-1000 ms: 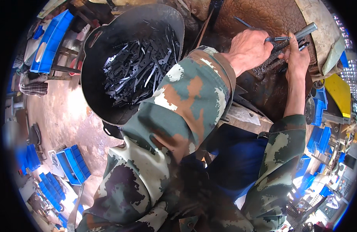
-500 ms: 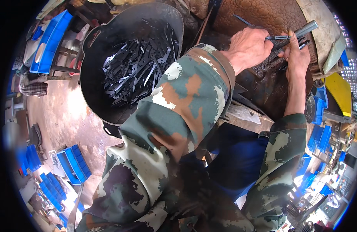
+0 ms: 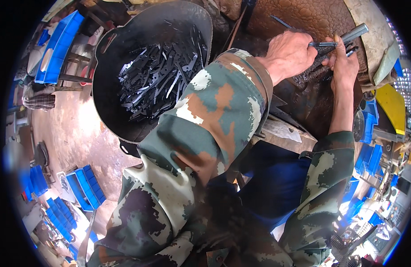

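Note:
My left hand (image 3: 291,53) is closed, with the fingers curled round the end of a narrow dark metal strip (image 3: 323,44) that points to the right. My right hand (image 3: 344,69) pinches the same strip's other end under the thumb. More short dark pieces (image 3: 350,50) stick out between the right fingers. Just beyond them lies a thick grey metal rod (image 3: 356,33), slanting up to the right. Another thin strip (image 3: 281,21) shows past the left knuckles; whether that hand holds it, I cannot tell. Beneath both hands is a dark, grimy work surface (image 3: 303,98).
On the left stands a big black tub (image 3: 108,102) with a heap of flat black metal pieces (image 3: 163,75). Blue bins (image 3: 85,189) sit on the floor and along both sides. Brown wrinkled material (image 3: 303,15) covers the far side. A yellow panel (image 3: 389,107) is at the right.
The view has shifted very slightly. Both hands keep the same hold on the strip, and nothing has visibly been let go.

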`<state>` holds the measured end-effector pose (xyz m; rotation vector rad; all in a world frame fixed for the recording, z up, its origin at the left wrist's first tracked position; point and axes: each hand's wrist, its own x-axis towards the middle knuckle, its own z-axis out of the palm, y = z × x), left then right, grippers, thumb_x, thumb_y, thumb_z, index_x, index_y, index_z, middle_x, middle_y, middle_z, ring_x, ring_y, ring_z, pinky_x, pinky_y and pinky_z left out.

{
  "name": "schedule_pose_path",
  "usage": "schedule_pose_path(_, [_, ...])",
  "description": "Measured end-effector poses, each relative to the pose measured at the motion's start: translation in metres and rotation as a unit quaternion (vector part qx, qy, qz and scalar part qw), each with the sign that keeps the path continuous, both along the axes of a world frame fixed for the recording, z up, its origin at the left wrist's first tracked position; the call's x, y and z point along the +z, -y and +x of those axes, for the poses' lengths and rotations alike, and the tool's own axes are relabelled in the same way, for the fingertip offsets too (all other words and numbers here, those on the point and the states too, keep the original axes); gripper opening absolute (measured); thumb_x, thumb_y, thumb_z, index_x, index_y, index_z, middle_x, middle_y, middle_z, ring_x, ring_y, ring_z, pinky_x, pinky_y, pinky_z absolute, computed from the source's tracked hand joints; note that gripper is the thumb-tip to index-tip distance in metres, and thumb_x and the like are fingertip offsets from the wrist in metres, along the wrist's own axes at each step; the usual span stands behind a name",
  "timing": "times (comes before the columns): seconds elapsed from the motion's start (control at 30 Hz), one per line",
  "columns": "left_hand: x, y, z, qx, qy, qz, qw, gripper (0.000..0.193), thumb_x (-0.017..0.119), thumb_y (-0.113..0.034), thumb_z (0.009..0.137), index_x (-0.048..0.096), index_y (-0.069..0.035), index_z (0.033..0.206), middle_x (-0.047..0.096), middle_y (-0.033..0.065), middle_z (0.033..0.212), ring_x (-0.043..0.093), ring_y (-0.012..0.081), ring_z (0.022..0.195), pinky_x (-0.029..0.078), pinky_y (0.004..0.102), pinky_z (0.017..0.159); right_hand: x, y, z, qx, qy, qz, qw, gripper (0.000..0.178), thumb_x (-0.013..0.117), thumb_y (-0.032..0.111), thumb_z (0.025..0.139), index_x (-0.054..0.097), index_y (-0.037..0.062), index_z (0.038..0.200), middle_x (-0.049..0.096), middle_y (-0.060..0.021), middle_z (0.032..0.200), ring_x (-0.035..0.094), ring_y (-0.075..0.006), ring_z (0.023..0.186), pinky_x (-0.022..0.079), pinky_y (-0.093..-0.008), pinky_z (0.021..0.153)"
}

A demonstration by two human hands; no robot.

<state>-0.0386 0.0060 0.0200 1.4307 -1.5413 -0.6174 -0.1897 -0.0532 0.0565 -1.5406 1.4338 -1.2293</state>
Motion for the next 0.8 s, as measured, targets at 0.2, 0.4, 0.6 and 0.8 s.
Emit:
schedule_pose_path(0.2, [-0.0008, 0.001, -0.0008, 0.002, -0.001, -0.002, 1.0, 0.029, 0.058, -0.025, 0.087, 0.07, -0.005, 0.104, 0.068, 0.0231, 0.082, 0.066, 0.0426, 0.084, 0.053, 0.05, 0.078, -0.0016, 0.0017, -0.0004, 0.001, 0.001, 0.002, 1.0, 0.037, 0.063, 0.033, 0.097, 0.072, -0.0036, 0.102, 0.04, 0.0036, 0.053, 0.038, -0.008, 0.047, 0.045, -0.0271, 0.048])
schedule_pose_path(0.4, [-0.0012, 0.0016, -0.001, -0.002, -0.001, 0.012, 1.0, 0.03, 0.058, -0.025, 0.087, 0.07, -0.005, 0.105, 0.069, 0.0225, 0.083, 0.067, 0.0418, 0.085, 0.053, 0.0497, 0.08, -0.0017, 0.0019, 0.0, 0.001, 0.003, 0.004, 1.0, 0.039, 0.064, 0.035, 0.097, 0.072, -0.003, 0.102, 0.039, 0.0038, 0.053, 0.038, -0.0081, 0.047, 0.046, -0.0272, 0.049])
schedule_pose_path(0.6, [-0.0033, 0.0013, -0.0025, 0.001, 0.003, -0.01, 1.0, 0.029, 0.058, -0.025, 0.087, 0.07, -0.006, 0.105, 0.069, 0.0216, 0.082, 0.066, 0.0416, 0.084, 0.053, 0.0495, 0.079, 0.001, -0.0001, -0.002, 0.004, 0.001, 0.01, 1.0, 0.035, 0.066, 0.031, 0.095, 0.068, -0.0037, 0.103, 0.056, -0.0032, 0.075, 0.042, -0.0078, 0.049, 0.047, -0.0267, 0.048])
schedule_pose_path(0.8, [-0.0045, 0.0031, -0.0032, -0.003, 0.011, 0.003, 1.0, 0.028, 0.059, -0.025, 0.086, 0.071, -0.005, 0.102, 0.068, 0.0213, 0.083, 0.066, 0.0415, 0.084, 0.053, 0.0497, 0.079, -0.0004, 0.0016, -0.0028, 0.011, 0.006, 0.011, 1.0, 0.03, 0.065, 0.025, 0.096, 0.066, -0.0032, 0.105, 0.071, -0.0074, 0.094, 0.046, -0.0074, 0.05, 0.049, -0.0267, 0.048])
